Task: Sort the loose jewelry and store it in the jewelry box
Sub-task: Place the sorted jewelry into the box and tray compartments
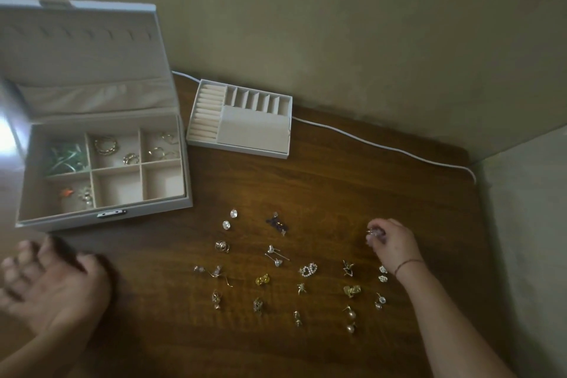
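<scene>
right hand (391,244): fingers curled down at the far right of the spread, pinching a small glinting earring (372,233) just off the wood – how firmly it is held cannot be told, the fingertips are blurred.
left hand (46,282): palm up and fingers spread beside the box, holding nothing (likely waiting to receive).
table (337,187): dark wood, carrying everything; a dropped piece could bounce off the right edge, which lies close to the working hand.
jewelry box (101,163): lid up, six compartments; hoops and rings in the back middle and back right, green pieces back left, a few bits front left, the two other front cells bare. risk: the carry crosses the whole spread, so a slip lands among sorted pairs.
insert tray (239,123): lifted out and set just right of the box, ring rolls and slots unfilled – a mixed sort could follow if studs go to the wrong place.
loose jewelry (308,270): many small pairs laid apart in rough rows between the hands; the right forearm hangs over the rightmost ones and could sweep them.
white cable (383,147): runs along the back edge, well apart from the work.
</scene>
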Demonstrator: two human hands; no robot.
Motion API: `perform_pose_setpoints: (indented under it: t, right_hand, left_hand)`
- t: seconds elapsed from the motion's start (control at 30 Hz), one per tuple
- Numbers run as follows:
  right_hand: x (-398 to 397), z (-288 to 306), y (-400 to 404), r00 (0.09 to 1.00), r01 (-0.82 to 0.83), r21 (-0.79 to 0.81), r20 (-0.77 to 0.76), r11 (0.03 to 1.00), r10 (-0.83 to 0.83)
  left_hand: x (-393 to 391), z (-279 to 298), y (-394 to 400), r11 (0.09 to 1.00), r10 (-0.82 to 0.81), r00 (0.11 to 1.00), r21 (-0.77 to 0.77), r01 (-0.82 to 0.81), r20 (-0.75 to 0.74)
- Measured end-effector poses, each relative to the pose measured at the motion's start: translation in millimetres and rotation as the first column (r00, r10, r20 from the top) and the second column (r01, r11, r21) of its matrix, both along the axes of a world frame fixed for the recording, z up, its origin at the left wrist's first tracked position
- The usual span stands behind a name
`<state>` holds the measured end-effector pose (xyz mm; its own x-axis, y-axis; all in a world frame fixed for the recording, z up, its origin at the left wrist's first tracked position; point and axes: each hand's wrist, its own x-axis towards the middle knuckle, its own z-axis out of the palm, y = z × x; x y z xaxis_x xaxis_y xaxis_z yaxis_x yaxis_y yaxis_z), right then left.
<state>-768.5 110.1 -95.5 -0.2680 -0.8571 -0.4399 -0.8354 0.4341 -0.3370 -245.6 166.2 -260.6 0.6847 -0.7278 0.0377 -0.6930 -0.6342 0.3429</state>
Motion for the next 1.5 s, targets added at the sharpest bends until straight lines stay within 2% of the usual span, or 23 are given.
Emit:
perform_pose_setpoints:
  t: [0.07, 0.13, 0.17, 0.23, 0.27, 0.3, 0.37, 0.43, 0.5, 0.57, 0.63, 0.67, 0.73, 0.77, 0.8, 0.87, 0.97, 1.03, 1.2, 1.3, 1.4, 1.47, 1.5]
  right_hand:
    - [2.7, 0.4, -5.9, 0.996, 0.086, -0.037, 0.028, 0.996, -0.085]
    - [4.5, 1.8, -10.8, 0.932, 0.313, -0.083, 0.221, 0.946, -0.289]
    - [7.1, 5.6, -13.0, 0.802, 0.475, -0.066, 0.443, 0.878, -0.401]
    - [17.6, 16.6, -16.7, 0.289, 0.67, 0.111, 0.872, 0.734, -0.395]
    - [26.7, 23.2, -18.5, 0.041, 0.683, 0.215, 0.943, 0.698, -0.331]
    - [37.8, 28.2, -20.9, -0.146, 0.675, 0.301, 0.95, 0.674, -0.277]
    - [68.6, 37.9, -28.4, -0.363, 0.658, 0.402, 0.91, 0.637, -0.199]
    - [106.2, 45.3, -40.5, -0.43, 0.648, 0.46, 0.879, 0.607, -0.206]
    - [148.5, 52.3, -56.6, -0.377, 0.61, 0.472, 0.879, 0.636, -0.292]
    - [192.5, 55.4, -73.2, -0.212, 0.509, 0.454, 0.89, 0.731, -0.405]
    - [239.9, 60.3, -87.3, 0.111, 0.327, 0.349, 0.909, 0.878, -0.402]
    - [264.5, 63.3, -93.3, 0.316, 0.201, 0.253, 0.898, 0.946, -0.307]
    - [312.0, 66.9, -102.9, 0.676, -0.096, 0.01, 0.734, 0.995, 0.058]
    - [334.8, 66.4, -106.2, 0.77, -0.246, -0.092, 0.586, 0.965, 0.252]
    - [358.0, 66.4, -109.4, 0.802, -0.37, -0.162, 0.441, 0.915, 0.403]
    - [397.2, 59.6, -114.0, 0.763, -0.542, -0.226, 0.271, 0.809, 0.587]
    - [434.4, 37.6, -119.6, 0.639, -0.76, -0.075, 0.1, 0.646, 0.763]
    - [441.6, 24.8, -115.8, 0.601, -0.798, 0.003, 0.06, 0.602, 0.797]
    - [431.3, 17.0, -102.6, 0.69, -0.707, -0.095, 0.127, 0.701, 0.713]
    - [416.5, 28.2, -94.7, 0.692, -0.645, -0.241, 0.218, 0.725, 0.688]
    - [384.7, 29.3, -69.9, 0.785, -0.578, -0.371, -0.01, 0.727, 0.619]
    - [366.1, 30.0, -56.1, 0.834, -0.551, -0.285, -0.184, 0.784, 0.52]
    - [359.3, 27.9, -52.0, 0.849, -0.526, -0.218, -0.198, 0.822, 0.491]
  left_hand:
    - [-17.4, 58.9, 5.4, 1.0, 0.009, 0.999, -0.022, -0.008, 0.037]
    - [-20.0, 77.5, 1.5, 0.995, 0.097, 0.995, -0.004, -0.097, -0.023]
    - [-23.4, 82.5, -1.1, 0.993, 0.12, 0.993, 0.003, -0.12, -0.017]
    - [-25.1, 85.3, 0.6, 0.991, 0.11, 0.994, 0.073, -0.108, -0.018]
    - [-26.9, 91.3, 0.0, 0.99, 0.105, 0.994, 0.094, -0.102, -0.027]
    - [-26.8, 92.9, -1.1, 0.989, 0.097, 0.995, 0.111, -0.095, -0.019]
    - [-25.6, 94.1, -1.5, 0.981, 0.12, 0.992, 0.158, -0.114, -0.03]
    - [-26.1, 96.6, -2.2, 0.975, 0.115, 0.992, 0.196, -0.102, -0.056]
    - [-24.8, 98.0, -2.0, 0.969, 0.111, 0.992, 0.227, -0.095, -0.058]
    - [-24.5, 98.8, -2.6, 0.965, 0.111, 0.992, 0.244, -0.095, -0.055]
    - [-23.6, 97.5, -2.9, 0.962, 0.116, 0.991, 0.256, -0.095, -0.069]
    - [-23.8, 97.2, -3.0, 0.963, 0.118, 0.991, 0.25, -0.098, -0.067]
    - [-22.7, 96.6, -3.9, 0.968, 0.116, 0.991, 0.232, -0.097, -0.069]
    - [-22.3, 96.3, -4.2, 0.972, 0.111, 0.991, 0.215, -0.093, -0.074]
    - [-22.2, 96.6, -4.8, 0.977, 0.106, 0.991, 0.196, -0.089, -0.076]
    - [-21.7, 96.9, -5.8, 0.982, 0.095, 0.992, 0.171, -0.08, -0.086]
    - [-21.0, 96.3, -4.7, 0.985, 0.082, 0.992, 0.162, -0.065, -0.098]
    - [-19.1, 94.9, -5.0, 0.983, 0.074, 0.992, 0.172, -0.056, -0.104]
    - [-15.7, 90.9, -5.7, 0.984, 0.058, 0.991, 0.175, -0.036, -0.119]
    - [-16.2, 89.6, -3.8, 0.987, 0.052, 0.99, 0.159, -0.031, -0.134]
    - [-15.8, 89.9, -4.3, 0.988, 0.054, 0.987, 0.153, -0.03, -0.153]
    - [-15.8, 90.2, -5.3, 0.987, 0.05, 0.985, 0.156, -0.024, -0.163]
    - [-15.8, 89.6, -5.4, 0.987, 0.05, 0.985, 0.16, -0.023, -0.167]
